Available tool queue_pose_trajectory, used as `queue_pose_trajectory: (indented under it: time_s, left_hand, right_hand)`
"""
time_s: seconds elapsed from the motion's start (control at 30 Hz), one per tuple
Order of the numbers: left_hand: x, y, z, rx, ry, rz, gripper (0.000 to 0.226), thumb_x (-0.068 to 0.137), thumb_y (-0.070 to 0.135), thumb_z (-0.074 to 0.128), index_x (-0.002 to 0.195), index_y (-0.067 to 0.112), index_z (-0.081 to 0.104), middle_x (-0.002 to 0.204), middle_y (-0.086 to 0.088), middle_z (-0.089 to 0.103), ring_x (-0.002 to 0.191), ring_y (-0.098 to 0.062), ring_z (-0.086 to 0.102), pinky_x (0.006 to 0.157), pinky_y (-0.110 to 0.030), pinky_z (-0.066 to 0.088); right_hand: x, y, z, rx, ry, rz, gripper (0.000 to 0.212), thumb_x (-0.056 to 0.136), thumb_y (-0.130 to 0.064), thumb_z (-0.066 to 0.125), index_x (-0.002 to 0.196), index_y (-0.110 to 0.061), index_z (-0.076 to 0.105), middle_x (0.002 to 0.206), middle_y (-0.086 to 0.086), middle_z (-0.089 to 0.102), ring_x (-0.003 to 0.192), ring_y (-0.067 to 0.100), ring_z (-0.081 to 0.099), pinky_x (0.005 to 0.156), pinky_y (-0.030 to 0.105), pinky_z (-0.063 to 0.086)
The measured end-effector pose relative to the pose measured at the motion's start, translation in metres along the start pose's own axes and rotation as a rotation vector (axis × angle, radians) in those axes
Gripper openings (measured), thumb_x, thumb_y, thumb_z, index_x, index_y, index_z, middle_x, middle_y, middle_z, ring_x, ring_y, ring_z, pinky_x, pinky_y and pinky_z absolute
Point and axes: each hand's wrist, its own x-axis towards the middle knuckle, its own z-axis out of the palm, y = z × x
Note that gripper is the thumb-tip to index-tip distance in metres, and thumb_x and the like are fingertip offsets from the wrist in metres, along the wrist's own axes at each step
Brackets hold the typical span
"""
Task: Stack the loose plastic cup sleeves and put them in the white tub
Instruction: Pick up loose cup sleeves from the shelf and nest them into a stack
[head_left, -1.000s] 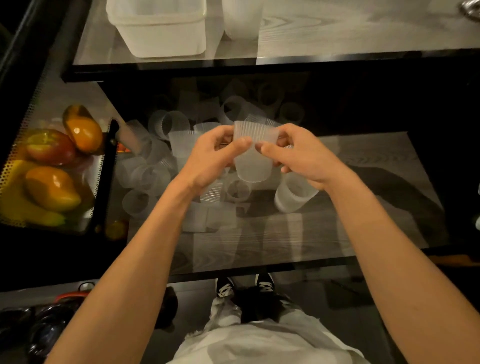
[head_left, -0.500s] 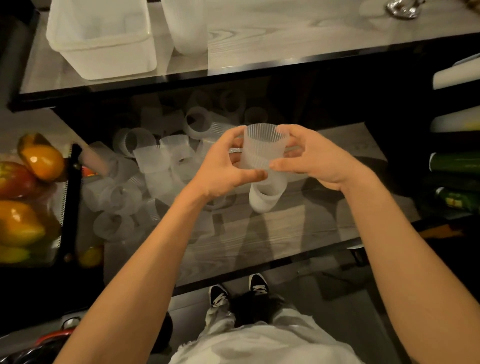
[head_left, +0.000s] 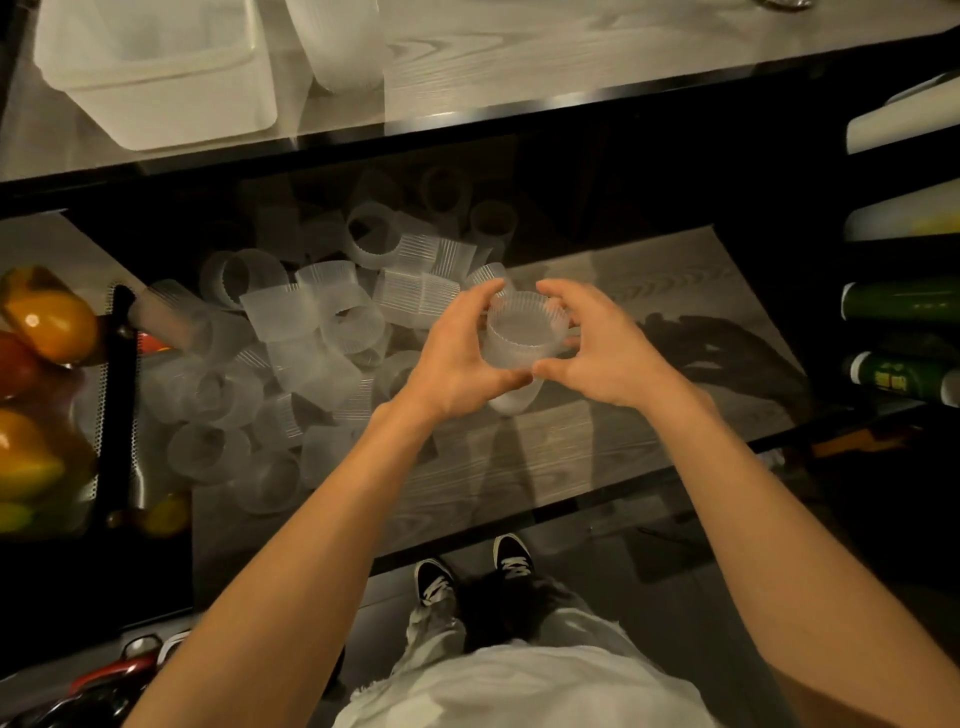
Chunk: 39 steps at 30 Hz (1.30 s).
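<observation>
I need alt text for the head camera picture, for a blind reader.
The left hand and right hand hold a ribbed, clear cup sleeve above a wooden shelf; a pile of loose sleeves lies to its left. A white tub stands on the counter above.

Orange and red fruit (head_left: 52, 325) is lying in a perforated metal basket (head_left: 106, 415) at the left edge. Two green bottles (head_left: 901, 306) are lying on their sides at the right. Black-and-white sneakers (head_left: 511, 558) are standing on the floor below.

Your ribbed, translucent stack (head_left: 524, 340) is upright at mid-frame. Loose sleeves (head_left: 311, 338) lie jumbled to its left, with the white tub (head_left: 182, 119) at upper left.
</observation>
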Motion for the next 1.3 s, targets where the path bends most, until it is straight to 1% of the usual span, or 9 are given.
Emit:
queue_pose_trajectory:
  time_s: [0.13,0.27,0.37,0.43,0.6,0.7,0.9,1.03,1.3]
  left_hand:
    - [0.000,-0.002,0.006,0.051,0.054,0.026,0.100,0.066,0.040,0.093,0.149,0.015,0.043,0.140,0.002,0.052,0.122,-0.006,0.051,0.103,-0.021,0.045]
    - [0.000,-0.004,0.006,0.102,-0.012,-0.002,0.103,0.067,0.030,0.092,0.152,0.014,0.037,0.139,0.000,0.050,0.124,-0.009,0.047,0.105,-0.025,0.041]
    - [-0.005,-0.010,0.003,0.122,-0.054,-0.045,0.105,0.070,0.030,0.090,0.155,0.013,0.031,0.142,0.001,0.047,0.127,-0.006,0.040,0.105,-0.022,0.035]
    - [-0.009,-0.016,-0.003,0.087,-0.037,-0.092,0.101,0.073,0.030,0.086,0.155,0.011,0.031,0.144,0.001,0.046,0.131,-0.007,0.042,0.105,-0.022,0.035]
    - [-0.019,-0.038,-0.027,0.029,0.134,-0.298,0.060,0.083,0.022,0.071,0.139,0.010,0.052,0.122,0.000,0.061,0.109,-0.015,0.063,0.090,-0.025,0.050]
    - [-0.029,-0.053,-0.039,0.072,0.163,-0.484,0.042,0.088,0.016,0.067,0.128,0.008,0.058,0.109,-0.004,0.065,0.095,-0.019,0.066,0.075,-0.024,0.048]
    - [-0.042,-0.067,-0.048,0.214,-0.019,-0.651,0.034,0.089,0.018,0.065,0.122,0.007,0.064,0.116,-0.016,0.070,0.111,-0.033,0.064,0.082,-0.029,0.048]
    - [-0.042,-0.068,-0.048,0.203,-0.023,-0.693,0.034,0.091,0.022,0.065,0.122,0.008,0.063,0.117,-0.014,0.069,0.110,-0.032,0.065,0.082,-0.029,0.049]
    - [-0.034,-0.070,-0.050,0.085,0.035,-0.774,0.048,0.089,0.030,0.069,0.131,0.011,0.054,0.115,-0.008,0.064,0.106,-0.024,0.060,0.082,-0.028,0.045]
  right_hand:
    - [-0.001,0.003,0.004,-0.051,0.017,-0.001,0.090,0.078,-0.021,0.084,0.153,-0.028,0.036,0.144,-0.006,0.043,0.134,0.017,0.045,0.109,0.043,0.046]
    - [0.001,0.001,0.006,-0.127,-0.077,0.020,0.109,0.079,-0.016,0.084,0.160,-0.033,0.014,0.152,-0.001,0.030,0.142,0.023,0.036,0.106,0.032,0.040]
    - [0.002,-0.004,0.009,-0.366,-0.216,0.070,0.131,0.074,-0.024,0.088,0.157,-0.043,-0.012,0.163,0.002,0.005,0.152,0.029,0.011,0.116,0.049,0.033]
    - [0.003,-0.012,0.011,-0.447,-0.209,0.035,0.130,0.074,-0.029,0.087,0.157,-0.043,-0.012,0.166,0.002,-0.001,0.155,0.029,0.001,0.120,0.051,0.024]
    - [0.011,-0.047,0.039,-0.107,0.030,-0.192,0.070,0.085,-0.023,0.075,0.148,-0.020,0.045,0.143,0.000,0.041,0.135,0.017,0.037,0.110,0.027,0.035]
    - [0.015,-0.061,0.075,-0.023,0.003,-0.209,0.044,0.092,-0.013,0.065,0.135,-0.015,0.057,0.128,-0.002,0.050,0.114,0.007,0.049,0.093,0.018,0.038]
    - [0.032,-0.051,0.127,-0.070,-0.340,0.038,0.066,0.094,-0.012,0.055,0.155,-0.017,0.030,0.141,0.017,0.050,0.116,0.028,0.056,0.096,0.036,0.047]
    - [0.044,-0.042,0.140,-0.020,-0.478,0.179,0.090,0.093,-0.010,0.057,0.163,-0.018,0.001,0.159,0.018,0.035,0.135,0.032,0.048,0.098,0.030,0.044]
    - [0.053,-0.040,0.151,-0.031,-0.416,0.196,0.096,0.089,-0.014,0.063,0.162,-0.013,0.001,0.154,0.021,0.039,0.136,0.036,0.046,0.101,0.035,0.045]
